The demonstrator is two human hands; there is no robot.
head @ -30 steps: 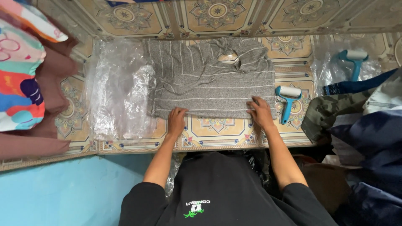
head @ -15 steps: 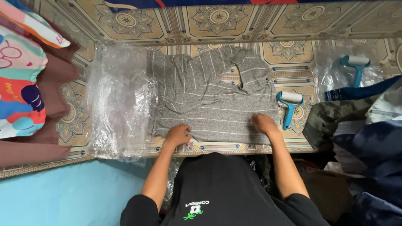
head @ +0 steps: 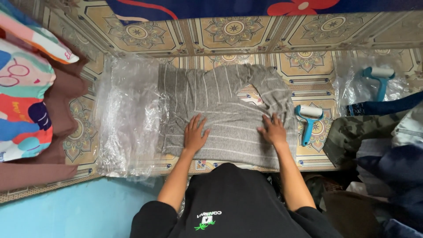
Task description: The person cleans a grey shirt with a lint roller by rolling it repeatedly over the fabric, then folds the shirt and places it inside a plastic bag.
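— While both palms lie flat, where is the shirt [head: 224, 110] from them?
— Right under them and running away beyond the fingertips. The left hand [head: 195, 133] and right hand [head: 273, 130] press its near part, fingers spread, gripping nothing. Its long side runs across, from one hand to the other; the far part is rumpled and folded over, with a gap showing the patterned surface [head: 246, 37].
— Which hand is nearer that rumpled part?
— The right; the folded flap lies just beyond its fingertips. The left has smoother cloth ahead of it.
— What sits outside the hands?
— Outside the left hand, clear plastic wrap [head: 128, 114] touches the shirt's edge, and its own edge looks tucked under or over it; I cannot tell which. Outside the right hand, a blue lint roller [head: 308, 121] lies just beside the shirt, handle pointing toward the person. A second roller [head: 379, 79] rests farther out on more plastic. Dark folded clothes [head: 383, 141] pile beyond that.
— Anything in the way?
— Nothing on the shirt itself.
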